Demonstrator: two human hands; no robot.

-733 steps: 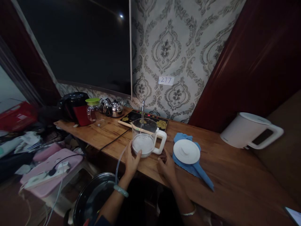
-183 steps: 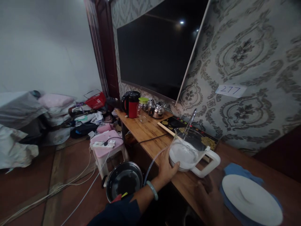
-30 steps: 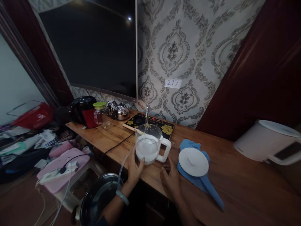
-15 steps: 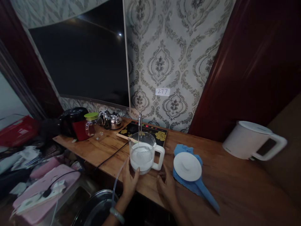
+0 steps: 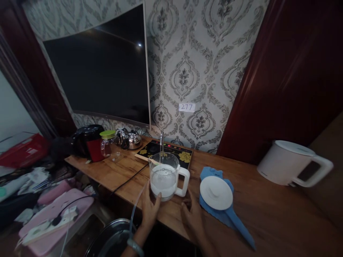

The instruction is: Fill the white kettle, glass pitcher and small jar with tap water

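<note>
A clear glass kettle (image 5: 162, 182) with a white handle (image 5: 183, 182) stands upright near the counter's front edge, partly filled with water. A thin metal spout (image 5: 162, 141) is above and behind its rim. My left hand (image 5: 150, 207) cups the kettle's lower left side, thumb against the glass in front. Its other fingers are partly hidden. Just right of the kettle and below the handle is my right hand (image 5: 193, 213), fingers loosely bent and apart, holding nothing. A white round lid (image 5: 216, 192) lies on a blue cloth (image 5: 238, 228) to the right.
Behind the kettle sits a black flowered hob (image 5: 150, 148). A white electric kettle (image 5: 286, 164) stands far right. A glass jug with a green lid (image 5: 108, 135), shiny metal pots (image 5: 134, 139) and a black-and-red appliance (image 5: 92, 142) are at left. A dark basin (image 5: 112, 239) is below.
The view has shifted slightly, so everything appears a little lower and to the right. Both hands keep about the same places beside the kettle.
</note>
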